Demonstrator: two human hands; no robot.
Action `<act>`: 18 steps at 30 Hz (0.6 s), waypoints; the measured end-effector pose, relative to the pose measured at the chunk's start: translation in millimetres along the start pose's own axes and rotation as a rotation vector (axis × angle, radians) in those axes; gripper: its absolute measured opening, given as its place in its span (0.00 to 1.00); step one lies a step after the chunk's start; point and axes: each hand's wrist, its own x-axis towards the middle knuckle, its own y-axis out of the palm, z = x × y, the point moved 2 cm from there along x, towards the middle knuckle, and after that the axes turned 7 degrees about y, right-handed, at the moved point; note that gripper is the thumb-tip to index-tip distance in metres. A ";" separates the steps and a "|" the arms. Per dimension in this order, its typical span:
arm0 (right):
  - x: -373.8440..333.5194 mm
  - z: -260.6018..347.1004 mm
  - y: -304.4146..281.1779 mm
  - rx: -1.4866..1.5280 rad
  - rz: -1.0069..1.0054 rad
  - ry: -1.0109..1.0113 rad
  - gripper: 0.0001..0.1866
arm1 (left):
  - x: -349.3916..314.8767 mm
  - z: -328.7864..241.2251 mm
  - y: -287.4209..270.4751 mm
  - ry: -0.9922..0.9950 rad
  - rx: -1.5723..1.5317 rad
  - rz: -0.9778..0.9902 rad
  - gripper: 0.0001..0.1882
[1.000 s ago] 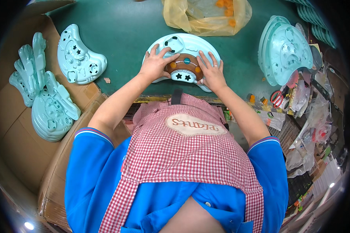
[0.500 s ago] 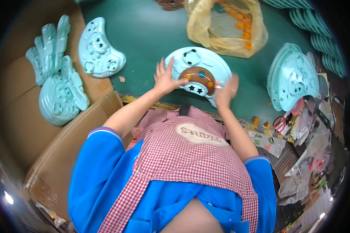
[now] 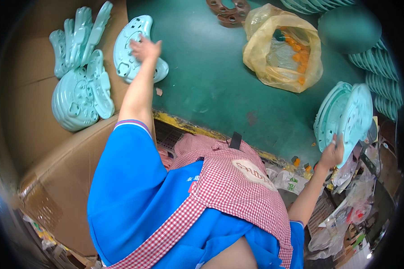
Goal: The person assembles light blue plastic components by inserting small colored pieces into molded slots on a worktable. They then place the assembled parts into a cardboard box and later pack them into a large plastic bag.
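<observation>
A curved teal plastic panel (image 3: 125,50) with cut-outs lies beside the carton at the far left of the table. Over it my left hand (image 3: 144,48) is spread, fingers apart and slightly blurred; whether it touches the panel I cannot tell. At the right, my right hand (image 3: 332,153) grips the lower end of another teal panel (image 3: 358,114), thumb and fingers closed on its edge. This panel stands tilted beside more teal panels (image 3: 330,112), which it partly covers.
An open carton (image 3: 24,105) on the left holds several stacked teal panels (image 3: 72,101). A yellow plastic bag (image 3: 260,67) with small orange pieces sits at the back. Near it are brown plates (image 3: 231,12). Teal stacks (image 3: 384,83) line the far right, below a blurred round shape (image 3: 350,29).
My hands have parted from the teal panel with the brown insert, which no longer shows mid-table. The left moved to the left-hand panel; the right took hold of a panel at the right.
</observation>
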 end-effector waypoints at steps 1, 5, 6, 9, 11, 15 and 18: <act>-1.9 -20.4 15.6 -0.211 0.050 0.033 0.10 | 12.3 14.0 3.6 -0.047 0.000 0.068 0.50; 1.4 -72.8 41.9 -0.443 0.348 0.016 0.19 | 15.5 21.5 -7.9 -0.139 -0.224 0.037 0.45; 5.5 -47.3 39.0 -0.451 0.169 -0.051 0.19 | -5.8 -4.0 -29.1 -0.015 -0.292 -0.112 0.39; 28.2 22.3 64.0 0.021 0.049 -0.154 0.19 | -118.8 -65.5 -75.3 0.879 -0.472 -0.240 0.27; 37.8 65.3 107.2 0.246 0.259 -0.212 0.16 | -217.5 -104.8 -84.4 1.334 -0.506 0.072 0.23; 56.4 77.4 212.7 0.310 0.542 -0.108 0.10 | -272.7 -163.0 -74.8 1.540 -0.390 0.611 0.31; 83.0 78.0 268.9 0.145 0.588 0.175 0.11 | -227.2 -235.4 -98.0 1.525 -0.537 0.263 0.28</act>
